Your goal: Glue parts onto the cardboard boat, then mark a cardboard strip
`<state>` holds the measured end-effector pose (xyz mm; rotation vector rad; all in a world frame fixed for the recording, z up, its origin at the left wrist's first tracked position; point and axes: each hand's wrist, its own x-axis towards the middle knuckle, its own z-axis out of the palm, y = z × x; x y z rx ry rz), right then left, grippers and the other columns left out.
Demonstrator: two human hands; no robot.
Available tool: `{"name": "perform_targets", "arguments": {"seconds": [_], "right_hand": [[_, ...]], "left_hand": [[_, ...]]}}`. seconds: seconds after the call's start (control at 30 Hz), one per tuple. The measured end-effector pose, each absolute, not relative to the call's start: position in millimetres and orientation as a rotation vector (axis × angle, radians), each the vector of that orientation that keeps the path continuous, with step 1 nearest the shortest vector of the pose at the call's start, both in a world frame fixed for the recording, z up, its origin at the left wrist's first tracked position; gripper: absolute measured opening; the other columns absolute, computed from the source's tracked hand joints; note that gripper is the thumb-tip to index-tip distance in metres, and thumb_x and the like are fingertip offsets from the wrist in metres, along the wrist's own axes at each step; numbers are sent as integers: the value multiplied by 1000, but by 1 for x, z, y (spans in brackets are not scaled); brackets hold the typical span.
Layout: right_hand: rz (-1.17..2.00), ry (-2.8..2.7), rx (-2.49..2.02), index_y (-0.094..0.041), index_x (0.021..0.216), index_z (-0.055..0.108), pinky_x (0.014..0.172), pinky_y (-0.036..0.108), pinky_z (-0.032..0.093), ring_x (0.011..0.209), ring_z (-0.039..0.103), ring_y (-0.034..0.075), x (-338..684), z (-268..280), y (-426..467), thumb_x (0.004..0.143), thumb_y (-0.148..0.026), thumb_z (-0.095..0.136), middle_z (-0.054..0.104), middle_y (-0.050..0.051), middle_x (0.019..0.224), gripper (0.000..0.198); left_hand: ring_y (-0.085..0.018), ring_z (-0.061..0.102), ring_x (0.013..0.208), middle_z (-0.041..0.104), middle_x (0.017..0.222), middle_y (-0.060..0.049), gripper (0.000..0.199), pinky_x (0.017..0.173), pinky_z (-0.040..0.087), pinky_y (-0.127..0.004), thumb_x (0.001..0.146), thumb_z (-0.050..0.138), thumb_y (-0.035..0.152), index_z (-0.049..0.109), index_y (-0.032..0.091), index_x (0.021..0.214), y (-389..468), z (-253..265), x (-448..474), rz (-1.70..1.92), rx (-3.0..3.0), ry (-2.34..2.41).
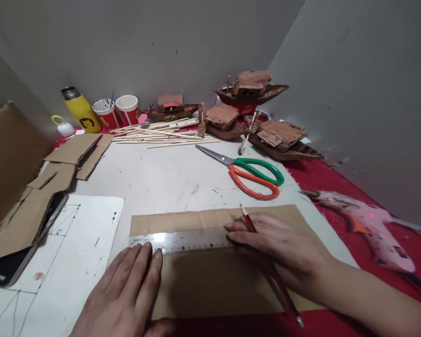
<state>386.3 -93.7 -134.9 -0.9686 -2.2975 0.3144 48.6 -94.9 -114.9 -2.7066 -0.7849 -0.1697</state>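
A clear ruler (pixel 192 241) lies across a sheet of brown cardboard (pixel 210 285) in front of me. My left hand (pixel 121 290) rests flat at the ruler's left end, fingers stretched out and fingertips touching it. At the other end, my right hand (pixel 280 243) has its fingertips on the ruler. A red and black pencil (pixel 280 288) is held between the fingers of that hand, its dark tip pointing away from me and its back end toward the table edge. Scissors (pixel 238 171) with green and orange handles lie just beyond the cardboard.
A pink glue gun (pixel 375 224) lies on the red cloth at right. Several model boats (pixel 280 133) and thin sticks (pixel 154 133) line the back, with cups (pixel 128 110) and a yellow bottle (pixel 82 112). Cardboard pieces (pixel 61 175), a phone (pixel 12 274) and a drawing (pixel 87 234) are left.
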Motion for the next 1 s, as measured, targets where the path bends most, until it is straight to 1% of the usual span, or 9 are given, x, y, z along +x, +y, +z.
{"name": "perform_targets", "arguments": {"seconds": [0.17,0.3,0.47,0.63,0.77,0.9,1.0], "right_hand": [[312,-2367,-994,-20,125,55,86,37,53,107,61,22,392,-141,-96,86,-4,49,67,11,114,43],[244,-2397,-1001,-20,120,59,78,33,56,99,64,22,390,-134,-95,86,-4,49,70,10,102,39],[166,-2403,-965,-19,120,61,72,32,58,97,67,24,389,-131,-95,87,-8,50,72,10,101,36],[158,-2388,-997,-21,119,61,68,31,58,92,67,22,388,-134,-94,86,-7,50,73,9,99,37],[181,-2375,-1023,-24,119,61,67,33,57,88,68,23,386,-134,-96,85,-6,49,72,8,98,41],[214,-2366,-1042,-23,119,60,73,35,56,95,66,23,385,-135,-97,85,-4,48,71,9,102,41],[252,-2363,-1012,-22,123,57,80,36,54,102,63,23,387,-138,-98,85,-4,48,70,10,109,42]], "left_hand": [[-32,44,133,50,142,-19,78,100,46,-36,86,48,66,51,5,135,-94,-123,48,-192,-2758,-729],[-35,38,137,48,143,-22,79,104,43,-40,87,47,66,46,7,139,-98,-125,50,-178,-2751,-796],[-35,40,136,53,138,-22,79,103,43,-40,86,46,68,49,7,136,-100,-123,52,-167,-2731,-801],[-36,32,140,44,145,-23,83,107,39,-43,86,46,69,43,7,142,-103,-128,49,-143,-2755,-852],[-36,32,140,43,146,-23,85,106,40,-43,85,45,70,41,7,143,-101,-130,49,-132,-2757,-843],[-37,34,139,43,146,-24,85,102,44,-43,85,47,67,41,6,143,-98,-128,48,-146,-2743,-810],[-36,41,134,48,143,-23,83,98,48,-42,83,50,67,45,7,141,-96,-125,48,-130,-2733,-773]]}}
